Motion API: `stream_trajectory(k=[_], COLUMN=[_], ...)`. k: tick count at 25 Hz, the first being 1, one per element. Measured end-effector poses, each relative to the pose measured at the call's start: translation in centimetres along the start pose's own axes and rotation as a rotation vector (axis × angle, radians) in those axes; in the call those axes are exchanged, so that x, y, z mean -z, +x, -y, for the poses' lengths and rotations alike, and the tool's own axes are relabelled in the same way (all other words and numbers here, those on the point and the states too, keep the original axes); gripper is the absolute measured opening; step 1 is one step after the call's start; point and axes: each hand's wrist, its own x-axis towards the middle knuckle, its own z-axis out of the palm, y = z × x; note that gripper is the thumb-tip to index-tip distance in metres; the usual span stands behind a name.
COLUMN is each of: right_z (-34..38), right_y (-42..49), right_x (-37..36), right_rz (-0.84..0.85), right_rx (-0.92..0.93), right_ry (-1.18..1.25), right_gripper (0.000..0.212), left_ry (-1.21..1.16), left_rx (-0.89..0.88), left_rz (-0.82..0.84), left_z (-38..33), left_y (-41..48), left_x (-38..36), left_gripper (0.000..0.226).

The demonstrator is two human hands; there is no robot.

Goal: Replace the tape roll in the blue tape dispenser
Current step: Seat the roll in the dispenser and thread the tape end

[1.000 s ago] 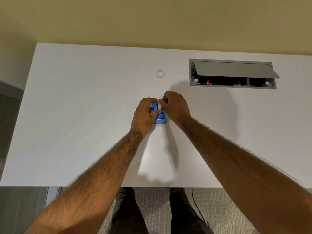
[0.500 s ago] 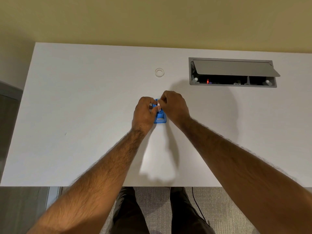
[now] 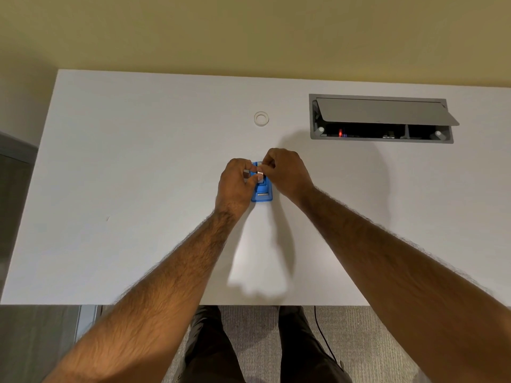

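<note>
My right hand point(image 3: 286, 172) and my left hand point(image 3: 237, 181) meet over the blue tape dispenser point(image 3: 261, 193), and between them they pinch a small white piece point(image 3: 260, 172) that sits at the dispenser's top. The right thumb and forefinger close on it from the right side; the left thumb point(image 3: 255, 179) presses up against it from the left, its nail pale beside the white. I cannot tell whether the white piece is the roll's hub, a tab of tape or something else, since my fingers cover most of it.

The left hand also wraps the dispenser's left flank, fingers curled over the far upper corner, so only the near end of the blue body shows clearly. On that near end lies a short metallic strip point(image 3: 262, 194), crosswise, just in from the edge that points toward me. The dispenser rests flat on the white desk point(image 3: 138, 175), roughly at its middle, lengthwise toward me.

Farther back on the desk, well apart from my hands, a tape roll point(image 3: 261, 118) lies flat, a pale ring with an open centre. To its right, set into the desktop, is a grey cable box point(image 3: 381, 139) with its lid point(image 3: 387, 111) propped up; a small red light point(image 3: 340, 132) glows inside the dark slot.

Both my forearms are bare and reach in from the near edge. Below that edge I see dark trousers point(image 3: 210, 352), grey carpet point(image 3: 373, 341) and a thin black cable point(image 3: 323, 335) on the floor. A yellowish wall point(image 3: 249, 34) stands behind the desk.
</note>
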Motion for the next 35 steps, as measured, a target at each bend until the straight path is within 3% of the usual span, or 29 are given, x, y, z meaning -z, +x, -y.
stream_trajectory(k=[32,35], right_z=[-0.18,-0.32], right_y=[-0.35,-0.52], right_x=[-0.36,-0.64], right_rz=[-0.018,-0.011], right_rx=[0.058,0.054], right_ry=[-0.047,0.002], right_gripper=[0.012,0.010], left_ry=[-0.009,-0.030], left_rx=[0.036,0.084], left_rz=[0.018,0.028], left_z=[0.17,0.06], left_y=[-0.28,-0.11], left_x=[0.38,0.29], left_gripper=[0.008,0.026])
